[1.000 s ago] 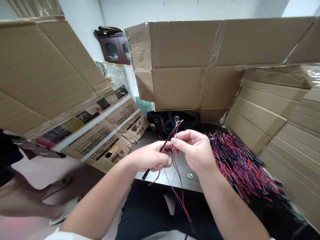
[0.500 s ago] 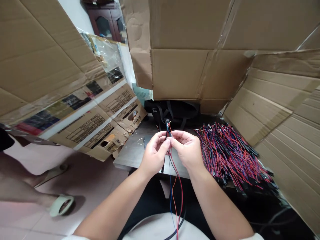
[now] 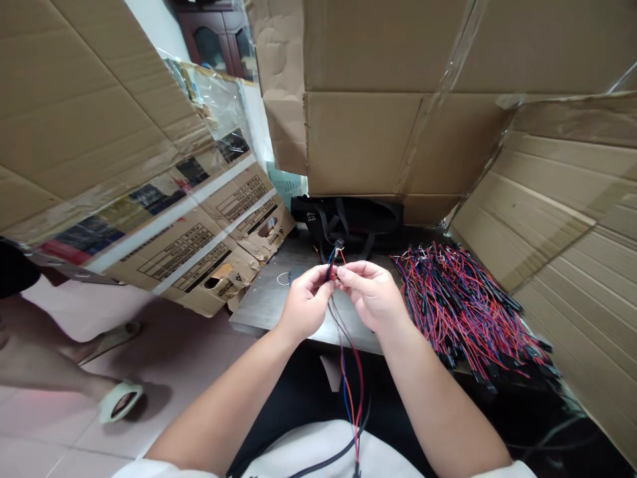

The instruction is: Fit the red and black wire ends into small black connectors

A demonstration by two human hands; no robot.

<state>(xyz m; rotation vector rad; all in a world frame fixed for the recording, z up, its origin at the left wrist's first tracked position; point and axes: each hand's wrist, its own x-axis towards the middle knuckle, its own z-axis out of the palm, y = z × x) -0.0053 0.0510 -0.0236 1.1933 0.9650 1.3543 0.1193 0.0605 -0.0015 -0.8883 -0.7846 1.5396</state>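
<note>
My left hand (image 3: pixel 309 302) is closed on a bundle of thin wires in front of my chest. Close against it, my right hand (image 3: pixel 372 292) pinches the same strands between thumb and fingers. Above the fingertips a small black connector (image 3: pixel 339 244) shows, with blue, white and orange leads. Below my hands the red, blue, orange and black wires (image 3: pixel 357 372) hang down to my lap, ending near another black connector (image 3: pixel 357 470). The exact spot that the fingertips grip is too small to make out.
A large pile of red, blue and black wires (image 3: pixel 462 305) lies on the right of the dark table (image 3: pixel 269 302). Behind is a black bag (image 3: pixel 373 222). Cardboard walls (image 3: pixel 363 146) surround the table. A person's legs and sandal (image 3: pixel 119 401) show at left.
The dark stick-like piece below my left hand is out of sight. The hanging wires have drawn together, and a black connector now shows at their lower end. The view has shifted slightly.
</note>
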